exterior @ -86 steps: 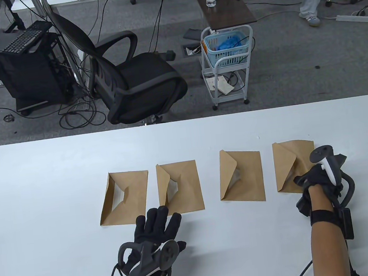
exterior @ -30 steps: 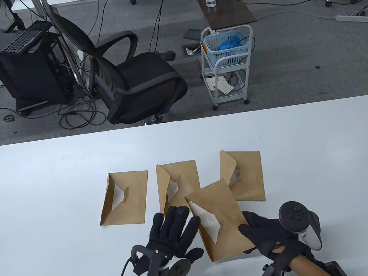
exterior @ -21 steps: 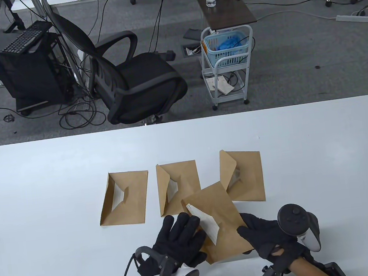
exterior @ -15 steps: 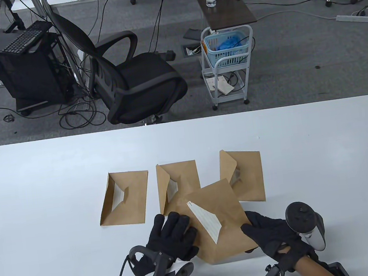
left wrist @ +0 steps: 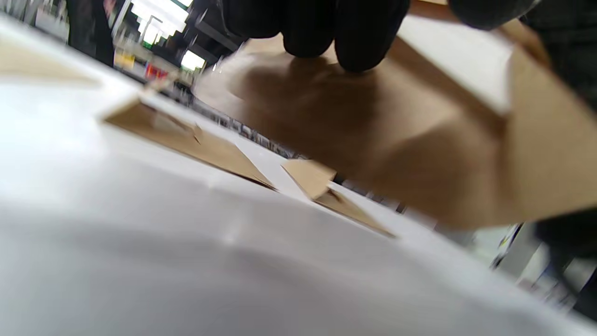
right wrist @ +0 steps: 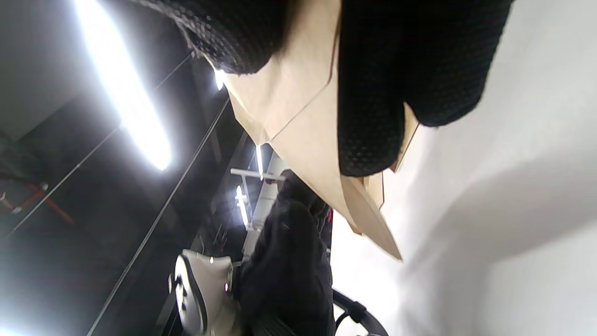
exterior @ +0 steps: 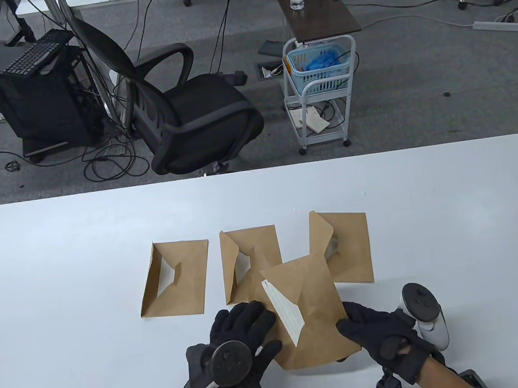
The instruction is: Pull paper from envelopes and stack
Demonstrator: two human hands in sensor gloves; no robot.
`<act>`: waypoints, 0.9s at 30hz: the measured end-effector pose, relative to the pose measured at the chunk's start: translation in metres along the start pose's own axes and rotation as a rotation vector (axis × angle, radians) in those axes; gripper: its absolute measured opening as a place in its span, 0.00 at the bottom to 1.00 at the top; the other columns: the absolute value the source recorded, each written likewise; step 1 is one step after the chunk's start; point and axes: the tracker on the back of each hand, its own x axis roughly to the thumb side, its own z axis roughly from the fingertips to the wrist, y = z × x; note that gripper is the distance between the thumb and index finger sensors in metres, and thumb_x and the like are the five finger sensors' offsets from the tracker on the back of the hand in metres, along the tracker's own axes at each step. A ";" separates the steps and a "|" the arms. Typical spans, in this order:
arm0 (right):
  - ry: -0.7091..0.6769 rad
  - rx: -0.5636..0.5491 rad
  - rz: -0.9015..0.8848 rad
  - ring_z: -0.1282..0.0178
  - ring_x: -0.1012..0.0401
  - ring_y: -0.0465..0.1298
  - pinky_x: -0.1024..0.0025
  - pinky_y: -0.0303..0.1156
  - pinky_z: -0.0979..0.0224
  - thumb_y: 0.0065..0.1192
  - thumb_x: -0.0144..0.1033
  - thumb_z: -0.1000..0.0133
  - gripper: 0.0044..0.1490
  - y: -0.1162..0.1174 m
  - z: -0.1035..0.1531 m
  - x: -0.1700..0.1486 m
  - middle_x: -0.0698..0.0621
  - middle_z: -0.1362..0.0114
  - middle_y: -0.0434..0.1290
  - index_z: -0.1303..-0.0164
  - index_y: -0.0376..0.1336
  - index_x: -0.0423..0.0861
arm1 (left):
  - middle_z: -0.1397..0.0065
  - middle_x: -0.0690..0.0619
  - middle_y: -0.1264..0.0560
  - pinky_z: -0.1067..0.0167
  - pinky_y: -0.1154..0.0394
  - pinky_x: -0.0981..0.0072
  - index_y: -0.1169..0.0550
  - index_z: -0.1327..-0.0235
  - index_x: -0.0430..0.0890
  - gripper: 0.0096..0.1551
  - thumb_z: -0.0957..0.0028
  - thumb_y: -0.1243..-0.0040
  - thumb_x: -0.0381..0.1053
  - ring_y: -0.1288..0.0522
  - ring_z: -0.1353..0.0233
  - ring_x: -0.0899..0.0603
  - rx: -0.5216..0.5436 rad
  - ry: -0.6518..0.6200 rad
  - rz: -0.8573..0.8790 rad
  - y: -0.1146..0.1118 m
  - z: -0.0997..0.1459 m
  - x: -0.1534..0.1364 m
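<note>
Three brown envelopes lie in a row on the white table (exterior: 60,254): left (exterior: 189,281), middle (exterior: 260,245), right (exterior: 351,249). A fourth envelope (exterior: 315,299) is held tilted above the table at front centre, overlapping the middle and right ones. White lined paper (exterior: 287,314) shows in its open flap. My right hand (exterior: 353,328) pinches its lower right edge; the pinch shows in the right wrist view (right wrist: 368,93). My left hand (exterior: 263,331) holds its left flap, fingertips (left wrist: 326,32) on the brown flap (left wrist: 373,130) beside the paper (left wrist: 457,60).
The table's far edge runs behind the envelopes, with an office chair (exterior: 193,112) and a white cart (exterior: 322,88) on the floor beyond. Tracker cables trail off the front edge at both wrists.
My right hand took the far-right envelope from the row and brought it to front centre. In the last second my left hand turned and curled its fingers onto the envelope's left flap.
</note>
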 end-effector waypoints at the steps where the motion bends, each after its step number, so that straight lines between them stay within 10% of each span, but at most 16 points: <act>1: -0.003 0.025 0.000 0.50 0.54 0.87 0.52 0.79 0.40 0.59 0.38 0.40 0.27 0.004 -0.001 0.000 0.48 0.37 0.80 0.29 0.63 0.54 | 0.16 0.44 0.43 0.23 0.56 0.32 0.31 0.23 0.49 0.38 0.45 0.47 0.64 0.46 0.16 0.31 -0.023 0.034 0.104 -0.001 -0.001 -0.002; 7: -0.008 0.089 0.046 0.46 0.52 0.86 0.50 0.77 0.38 0.59 0.38 0.40 0.27 0.020 -0.005 0.000 0.47 0.35 0.78 0.29 0.63 0.55 | 0.19 0.44 0.39 0.24 0.53 0.31 0.24 0.33 0.46 0.31 0.47 0.36 0.57 0.42 0.18 0.31 -0.028 0.197 0.585 -0.007 -0.002 -0.018; 27: -0.036 -0.272 0.330 0.56 0.55 0.88 0.54 0.79 0.43 0.67 0.41 0.43 0.23 -0.007 0.011 0.023 0.46 0.46 0.84 0.38 0.71 0.50 | 0.28 0.49 0.26 0.28 0.37 0.36 0.21 0.41 0.56 0.20 0.46 0.38 0.55 0.24 0.29 0.38 0.190 0.164 0.132 0.016 0.005 -0.016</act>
